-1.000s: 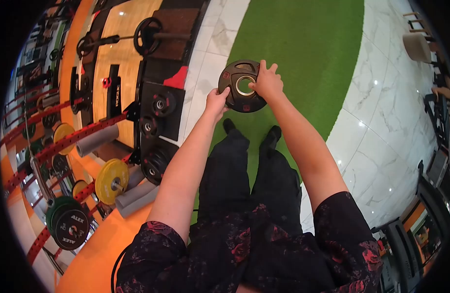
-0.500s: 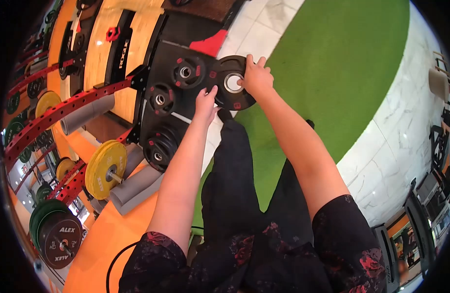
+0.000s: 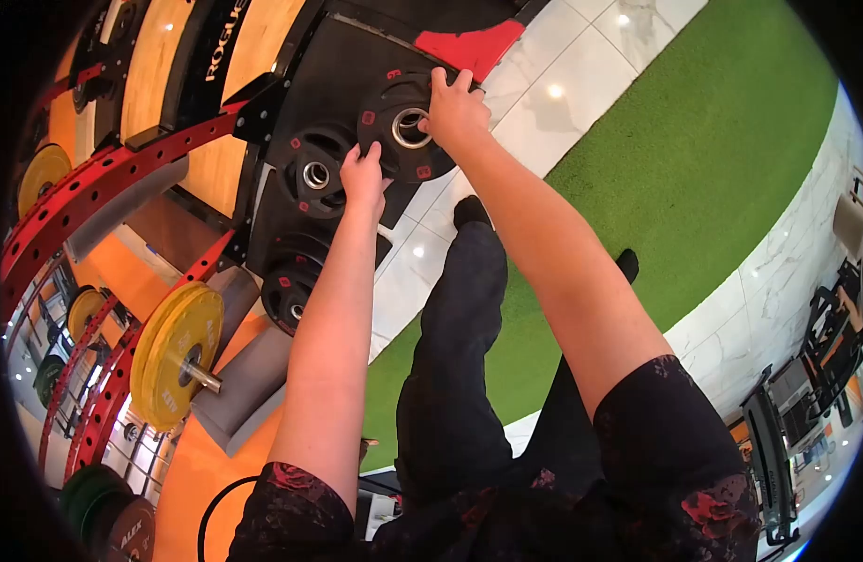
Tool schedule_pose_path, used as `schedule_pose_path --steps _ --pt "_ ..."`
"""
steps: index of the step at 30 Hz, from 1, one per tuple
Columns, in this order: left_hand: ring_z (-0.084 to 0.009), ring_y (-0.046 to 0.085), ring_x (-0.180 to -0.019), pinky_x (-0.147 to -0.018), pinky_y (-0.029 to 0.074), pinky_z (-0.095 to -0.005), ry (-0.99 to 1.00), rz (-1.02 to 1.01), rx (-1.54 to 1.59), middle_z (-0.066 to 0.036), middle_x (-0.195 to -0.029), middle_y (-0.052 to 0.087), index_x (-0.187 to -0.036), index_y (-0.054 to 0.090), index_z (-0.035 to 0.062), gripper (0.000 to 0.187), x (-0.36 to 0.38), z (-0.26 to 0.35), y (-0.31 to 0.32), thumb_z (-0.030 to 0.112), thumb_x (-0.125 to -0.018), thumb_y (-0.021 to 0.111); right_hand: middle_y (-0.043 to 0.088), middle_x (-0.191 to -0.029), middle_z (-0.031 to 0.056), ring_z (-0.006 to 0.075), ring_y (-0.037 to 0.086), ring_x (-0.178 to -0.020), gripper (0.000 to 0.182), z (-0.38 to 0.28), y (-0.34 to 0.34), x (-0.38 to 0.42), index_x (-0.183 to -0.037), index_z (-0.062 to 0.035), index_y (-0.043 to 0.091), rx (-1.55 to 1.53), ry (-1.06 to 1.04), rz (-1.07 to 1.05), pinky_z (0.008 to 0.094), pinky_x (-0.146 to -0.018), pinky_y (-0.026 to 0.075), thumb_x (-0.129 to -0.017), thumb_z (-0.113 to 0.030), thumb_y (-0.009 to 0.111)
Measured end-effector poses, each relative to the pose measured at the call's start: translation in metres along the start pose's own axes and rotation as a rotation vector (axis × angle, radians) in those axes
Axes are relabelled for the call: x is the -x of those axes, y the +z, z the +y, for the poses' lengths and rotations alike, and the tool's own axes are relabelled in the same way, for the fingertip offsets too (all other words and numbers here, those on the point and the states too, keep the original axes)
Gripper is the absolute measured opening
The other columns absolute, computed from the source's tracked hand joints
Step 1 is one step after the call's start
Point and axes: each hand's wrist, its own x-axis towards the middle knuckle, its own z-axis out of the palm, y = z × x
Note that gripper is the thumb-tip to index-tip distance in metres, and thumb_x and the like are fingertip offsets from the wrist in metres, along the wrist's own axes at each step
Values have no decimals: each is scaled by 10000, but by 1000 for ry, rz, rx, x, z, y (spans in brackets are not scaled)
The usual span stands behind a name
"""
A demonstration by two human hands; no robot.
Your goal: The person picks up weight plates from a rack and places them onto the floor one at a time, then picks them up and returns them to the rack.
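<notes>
A large black weight plate with red markings and a metal-ringed centre hole is held between my two hands above the black mat. My right hand grips its right edge, fingers over the far rim and thumb by the centre hole. On its lower left edge, my left hand is closed, with some fingers hidden beneath. Just left of that hand lies a smaller black weight plate with a metal hub. Nearer to me, more black plates lie together, partly hidden by my left forearm.
A red rack upright and yellow plates on a bar sleeve stand at left. Grey rolls lie beside them. White tiles and green turf extend to the right. My foot is below the held plate.
Both hands have carried the large plate left, from the tile edge to over the mat. One of the smaller plates seen earlier is now out of sight. The camera view has shifted.
</notes>
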Motion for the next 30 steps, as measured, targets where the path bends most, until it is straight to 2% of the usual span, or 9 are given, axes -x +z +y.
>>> schedule_pose_path --steps 3,5,8,12,14,21,23,27,30 --pt "-290 571 -1256 -1031 425 -663 -8 -48 66 -108 -1328 619 -1384 537 58 407 -37 -9 -4 203 -1013 624 419 -1313 166 388 591 -1138 891 -10 22 -26 -1391 -157 357 28 -13 1 483 -805 586 -722 -377 904" --pt "-242 682 -1029 -812 575 -451 42 22 18 -135 -1214 682 -1442 468 -6 517 -56 -15 -5 199 -999 636 419 -1309 172 392 591 -1128 902 -15 33 -39 -1400 -150 353 54 -14 6 473 -790 593 -722 -380 902" --pt "-227 685 -997 -774 571 -399 85 38 -47 -146 -1190 693 -1442 479 -12 543 -79 -18 -8 187 -968 653 423 -1301 177 388 596 -1111 906 -22 45 -50 -1404 -138 351 76 -28 44 458 -776 604 -725 -383 898" --pt "-217 684 -983 -742 561 -358 81 77 -107 -157 -1194 693 -1437 496 -13 571 -92 -16 -9 186 -931 672 426 -1298 180 384 600 -1098 913 -27 51 -60 -1412 -131 344 109 -15 30 437 -767 613 -729 -384 894" --pt "-224 687 -973 -728 557 -337 56 144 -204 -175 -1196 689 -1415 520 -29 580 -88 -11 -3 188 -905 690 455 -1277 219 463 647 -1043 806 -27 51 -61 -1337 -108 384 121 -29 56 456 -797 616 -759 -375 879" --pt "-234 685 -997 -727 558 -328 65 171 -194 -210 -1194 682 -1388 532 -69 588 -99 -25 -2 175 -881 702 452 -1287 229 466 646 -1038 836 -27 59 -64 -1367 -111 371 176 -59 69 446 -787 620 -758 -378 878" --pt "-287 676 -1067 -829 554 -356 41 137 -210 -239 -1244 663 -1402 525 -63 630 -92 -17 -1 171 -848 712 439 -1286 185 388 581 -1092 907 -27 61 -66 -1398 -93 360 194 -38 64 420 -764 623 -723 -374 896" --pt "-338 660 -1120 -929 527 -381 142 217 -337 -267 -1267 651 -1409 526 -54 669 -123 -47 -7 163 -807 720 446 -1278 189 371 557 -1101 868 -23 71 -68 -1397 -58 384 279 -107 122 401 -766 623 -740 -342 877" --pt "-382 634 -1171 -1040 471 -413 164 216 -448 -298 -1294 629 -1421 519 -49 704 -123 -48 -6 197 -791 715 450 -1280 198 362 537 -1101 787 -18 78 -66 -1430 -35 389 301 -149 205 390 -767 621 -801 -250 809"
